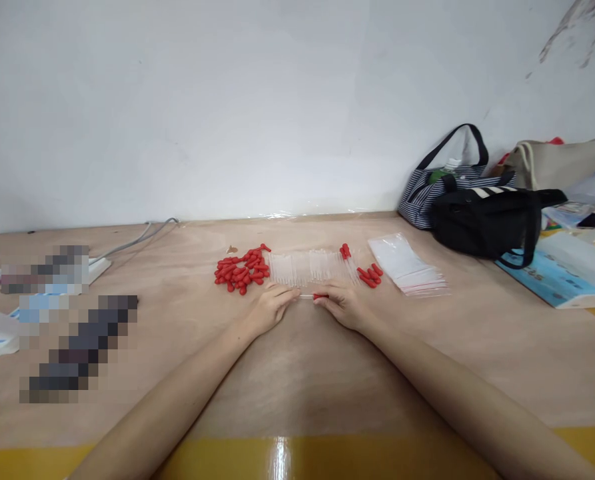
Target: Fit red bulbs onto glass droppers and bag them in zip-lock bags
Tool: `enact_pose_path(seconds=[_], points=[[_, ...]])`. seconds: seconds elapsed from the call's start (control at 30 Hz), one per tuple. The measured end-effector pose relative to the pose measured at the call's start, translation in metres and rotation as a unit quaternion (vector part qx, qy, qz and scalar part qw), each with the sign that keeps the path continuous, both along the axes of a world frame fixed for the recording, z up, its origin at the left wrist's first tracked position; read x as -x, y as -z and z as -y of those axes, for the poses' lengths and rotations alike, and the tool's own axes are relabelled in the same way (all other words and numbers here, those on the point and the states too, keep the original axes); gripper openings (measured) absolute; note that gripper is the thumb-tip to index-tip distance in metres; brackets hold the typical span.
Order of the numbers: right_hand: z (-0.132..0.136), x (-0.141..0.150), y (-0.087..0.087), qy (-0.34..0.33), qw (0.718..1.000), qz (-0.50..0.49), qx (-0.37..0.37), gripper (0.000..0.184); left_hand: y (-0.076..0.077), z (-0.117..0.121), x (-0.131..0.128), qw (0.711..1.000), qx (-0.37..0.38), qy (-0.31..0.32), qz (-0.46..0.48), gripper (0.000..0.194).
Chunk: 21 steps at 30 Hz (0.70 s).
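Observation:
My left hand [276, 305] is closed in a pinch on a thin clear dropper tube [306, 297]. My right hand [344, 305] pinches a red rubber bulb [317, 297] at the tube's right end; how far the tube sits inside it is too small to tell. Just beyond my hands lies a row of similar clear tubes [304, 267], side by side. A heap of red rubber bulbs [242, 269] lies to the left of that row. Several red-bulbed pieces [370, 275] rest to its right, with a few more red bulbs [345, 251] at the row's far right end.
A stack of clear plastic bags [407, 265] lies right of the tubes. Farther right are a black bag [487, 223], a striped bag [414, 197] and a blue box [547, 277]. Blurred-out items [84, 347] and a cable [137, 239] lie left. A wall [187, 113] stands behind.

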State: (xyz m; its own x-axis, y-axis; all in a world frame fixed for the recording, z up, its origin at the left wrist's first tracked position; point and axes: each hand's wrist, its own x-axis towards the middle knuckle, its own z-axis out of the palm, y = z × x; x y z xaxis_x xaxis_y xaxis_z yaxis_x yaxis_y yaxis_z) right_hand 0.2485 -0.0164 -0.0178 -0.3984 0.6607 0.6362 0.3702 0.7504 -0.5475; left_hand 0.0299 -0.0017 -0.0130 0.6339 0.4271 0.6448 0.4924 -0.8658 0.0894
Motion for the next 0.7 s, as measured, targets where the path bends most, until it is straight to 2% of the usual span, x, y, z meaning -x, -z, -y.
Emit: enact_pose_path(seconds=[0.37, 0.7], points=[[0.0010, -0.0031, -0.0004, -0.005, 0.999, 0.045, 0.000, 0.014, -0.0014, 0.0044, -0.0008, 0.998, -0.034, 0.001, -0.051, 0.027], [0.0008, -0.0016, -0.0015, 0.006, 0.995, 0.092, -0.038, 0.013, -0.0021, 0.0075, -0.0054, 0.999, -0.014, -0.001, -0.052, 0.024]])
